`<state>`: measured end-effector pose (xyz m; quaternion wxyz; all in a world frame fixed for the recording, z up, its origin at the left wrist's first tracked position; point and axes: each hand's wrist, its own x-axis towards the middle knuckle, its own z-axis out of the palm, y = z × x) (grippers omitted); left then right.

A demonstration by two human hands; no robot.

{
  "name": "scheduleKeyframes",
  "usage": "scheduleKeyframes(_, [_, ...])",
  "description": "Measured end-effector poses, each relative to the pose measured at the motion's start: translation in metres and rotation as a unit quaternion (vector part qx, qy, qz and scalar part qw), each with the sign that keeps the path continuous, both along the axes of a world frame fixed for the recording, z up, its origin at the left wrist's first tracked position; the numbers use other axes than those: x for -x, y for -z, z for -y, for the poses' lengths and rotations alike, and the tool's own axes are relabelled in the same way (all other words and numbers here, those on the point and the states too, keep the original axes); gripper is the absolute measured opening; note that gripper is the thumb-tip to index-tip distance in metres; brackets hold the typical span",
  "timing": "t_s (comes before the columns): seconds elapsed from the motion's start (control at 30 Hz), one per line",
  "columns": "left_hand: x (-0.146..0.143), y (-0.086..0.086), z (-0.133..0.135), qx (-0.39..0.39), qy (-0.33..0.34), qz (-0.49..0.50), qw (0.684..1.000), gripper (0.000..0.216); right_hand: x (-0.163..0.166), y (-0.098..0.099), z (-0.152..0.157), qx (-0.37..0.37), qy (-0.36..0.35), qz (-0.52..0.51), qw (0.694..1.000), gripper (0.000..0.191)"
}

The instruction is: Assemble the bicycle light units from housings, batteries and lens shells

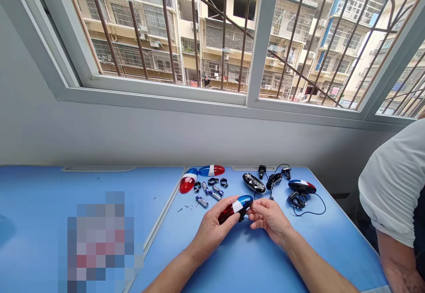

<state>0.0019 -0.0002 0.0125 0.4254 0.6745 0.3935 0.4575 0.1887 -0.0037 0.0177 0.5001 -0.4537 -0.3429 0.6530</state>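
Observation:
My left hand (pixel 217 217) is closed around a bicycle siren light (pixel 237 206) with a red, white and blue cover and a black underside, held just above the blue table. At the light's blue end, the thumb and forefinger of my right hand (pixel 270 217) are pinched together. Whatever lies between those fingertips is hidden. Behind my hands are an uncovered black light body (pixel 254 183) and a smaller black part (pixel 274 181) with wires. Several batteries (pixel 216 190) and a few screws (pixel 186 206) lie left of the light.
Two loose coloured covers (pixel 188 181) (pixel 211 170) lie at the back, near black clamp rings (pixel 213 181). A covered light (pixel 302 186) with a wired clamp (pixel 298 200) sits at right. A barred window rises behind the table (pixel 166 257). Another person's sleeve (pixel 392 182) is at far right.

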Motion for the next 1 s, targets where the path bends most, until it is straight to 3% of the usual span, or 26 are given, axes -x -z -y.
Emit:
scheduleKeyframes(0.33, [0.002, -0.004, -0.001, 0.184, 0.044, 0.134, 0.973, 0.053, 0.001, -0.002, 0.003, -0.043, 0.010, 0.066, 0.997, 0.051])
scheduleKeyframes(0.5, [0.002, -0.013, 0.001, 0.261, 0.078, 0.175, 0.946, 0.055, -0.003, 0.005, 0.002, -0.116, 0.015, 0.168, 0.979, 0.043])
scheduleKeyframes(0.6, [0.003, -0.014, 0.001, 0.298, 0.087, 0.180, 0.933, 0.055, -0.008, 0.009, 0.003, -0.228, -0.013, 0.301, 0.926, 0.057])
scheduleKeyframes(0.7, [0.003, -0.011, 0.000, 0.320, 0.114, 0.184, 0.922, 0.052, -0.013, 0.012, 0.006, -0.374, -0.064, 0.409, 0.830, 0.074])
scheduleKeyframes(0.8, [0.002, -0.006, -0.001, 0.340, 0.137, 0.184, 0.912, 0.051, -0.014, 0.015, 0.006, -0.468, -0.097, 0.447, 0.756, 0.071])
scheduleKeyframes(0.9, [0.001, -0.004, -0.003, 0.351, 0.151, 0.188, 0.905, 0.050, -0.014, 0.017, 0.003, -0.489, -0.108, 0.452, 0.738, 0.063])
scheduleKeyframes(1.0, [0.004, -0.006, -0.004, 0.328, 0.169, 0.199, 0.908, 0.050, -0.014, 0.016, 0.002, -0.459, -0.097, 0.455, 0.757, 0.057])
